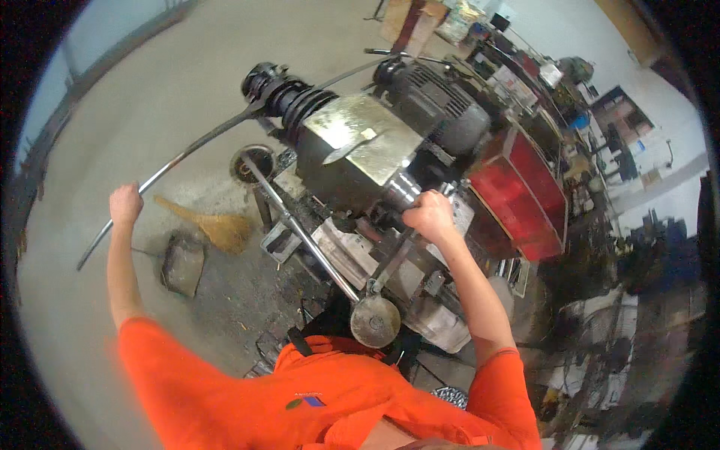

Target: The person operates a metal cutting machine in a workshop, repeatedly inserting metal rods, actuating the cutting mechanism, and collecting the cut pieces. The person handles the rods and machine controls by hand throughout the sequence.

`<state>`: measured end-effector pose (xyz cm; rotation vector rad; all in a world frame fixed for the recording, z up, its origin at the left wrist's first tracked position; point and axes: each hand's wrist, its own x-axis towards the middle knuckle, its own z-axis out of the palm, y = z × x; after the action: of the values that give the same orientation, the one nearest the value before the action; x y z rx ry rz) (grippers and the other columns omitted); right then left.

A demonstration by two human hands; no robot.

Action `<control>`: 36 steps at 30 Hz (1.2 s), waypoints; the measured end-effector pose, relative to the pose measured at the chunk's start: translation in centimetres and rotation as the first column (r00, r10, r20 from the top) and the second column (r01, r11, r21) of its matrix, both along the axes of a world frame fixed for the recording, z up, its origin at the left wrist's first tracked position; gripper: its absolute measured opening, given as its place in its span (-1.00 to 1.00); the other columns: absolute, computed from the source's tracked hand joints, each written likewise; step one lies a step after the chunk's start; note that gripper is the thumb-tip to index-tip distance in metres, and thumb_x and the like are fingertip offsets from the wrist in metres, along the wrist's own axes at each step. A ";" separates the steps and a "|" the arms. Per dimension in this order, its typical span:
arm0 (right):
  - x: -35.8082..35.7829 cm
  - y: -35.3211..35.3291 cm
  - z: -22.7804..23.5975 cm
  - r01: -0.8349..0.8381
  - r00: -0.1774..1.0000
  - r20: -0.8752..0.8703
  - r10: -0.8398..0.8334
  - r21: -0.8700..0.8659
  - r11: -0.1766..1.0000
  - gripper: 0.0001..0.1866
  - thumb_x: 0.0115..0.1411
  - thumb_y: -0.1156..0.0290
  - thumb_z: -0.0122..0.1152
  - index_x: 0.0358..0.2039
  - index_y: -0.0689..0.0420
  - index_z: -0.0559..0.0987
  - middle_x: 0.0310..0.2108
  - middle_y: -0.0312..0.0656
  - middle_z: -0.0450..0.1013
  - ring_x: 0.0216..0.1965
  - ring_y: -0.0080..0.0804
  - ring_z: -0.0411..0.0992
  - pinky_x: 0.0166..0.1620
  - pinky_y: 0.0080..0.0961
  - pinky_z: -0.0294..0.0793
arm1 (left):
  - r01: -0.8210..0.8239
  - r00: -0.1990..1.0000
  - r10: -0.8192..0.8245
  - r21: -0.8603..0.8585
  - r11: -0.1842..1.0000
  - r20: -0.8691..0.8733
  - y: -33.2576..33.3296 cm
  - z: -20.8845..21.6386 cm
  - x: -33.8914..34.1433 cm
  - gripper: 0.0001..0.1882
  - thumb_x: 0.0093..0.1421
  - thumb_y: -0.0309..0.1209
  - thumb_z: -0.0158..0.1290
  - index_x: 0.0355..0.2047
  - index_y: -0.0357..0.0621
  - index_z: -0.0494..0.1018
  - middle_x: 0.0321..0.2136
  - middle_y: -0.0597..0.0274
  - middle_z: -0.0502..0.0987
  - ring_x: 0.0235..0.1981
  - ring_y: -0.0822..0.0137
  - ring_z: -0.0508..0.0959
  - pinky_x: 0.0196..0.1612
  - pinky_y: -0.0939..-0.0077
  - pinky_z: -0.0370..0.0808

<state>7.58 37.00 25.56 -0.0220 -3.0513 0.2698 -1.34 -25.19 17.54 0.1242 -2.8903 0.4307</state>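
Observation:
My left hand [126, 204] is closed around a long metal bar [180, 156], which reaches up to the black ringed end [289, 94] of a machine. The bar's lower tip sticks out below my fist. My right hand [431, 214] is curled in a fist beside a shiny metal collar [401, 187] at the near end of the machine's housing [360, 124]. What lies inside its fingers is hidden. On top of the housing rests a flat leaf-shaped metal piece [349, 148].
A dark ribbed motor [442, 105] sits behind the housing, with a red box [521, 195] to the right. Nearer me, a metal rod [300, 225] ends beside a round disc [375, 320]. A broom [217, 227] and a dustpan [182, 262] lie on the floor at left.

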 end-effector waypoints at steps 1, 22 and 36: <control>0.2 0.5 -0.3 -0.006 0.999 -0.041 0.007 0.031 0.999 -0.70 -0.39 0.27 0.10 -0.65 0.23 0.57 -0.55 0.10 0.43 -0.44 0.03 0.39 -0.30 -0.27 0.43 | -0.012 0.999 0.016 0.103 0.995 -0.042 1.3 0.5 -0.2 -0.85 -0.07 -0.51 -0.05 -0.43 -0.13 0.43 -0.50 -0.01 0.50 -0.44 0.05 0.51 -0.35 0.25 0.45; 39.0 22.0 -5.1 0.742 0.659 -0.048 -0.751 -0.122 0.659 -0.50 -0.29 0.43 0.16 -0.19 0.14 0.51 -0.15 0.02 0.40 -0.10 -0.08 0.36 -0.05 -0.35 0.33 | 0.557 0.678 -0.552 0.150 0.817 0.485 27.7 -11.9 1.6 -0.80 -0.08 -0.28 0.11 -0.40 -0.01 0.49 -0.40 0.26 0.53 -0.34 0.20 0.53 -0.35 0.33 0.45; 56.1 15.7 -15.0 0.946 0.298 0.342 -0.891 0.020 0.323 -0.67 -0.22 0.26 0.17 -0.47 0.24 0.46 -0.45 0.08 0.42 -0.39 0.01 0.41 -0.30 -0.20 0.40 | 0.006 0.997 0.073 0.932 -0.362 0.022 32.4 -6.3 1.8 -0.76 0.09 -0.40 -0.03 -0.30 -0.32 0.31 -0.56 0.07 0.45 -0.70 0.26 0.45 -0.67 0.43 0.43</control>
<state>63.63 52.68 10.58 -1.9468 -2.5892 0.4572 0.45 7.20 11.26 0.4450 -2.0498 -2.2153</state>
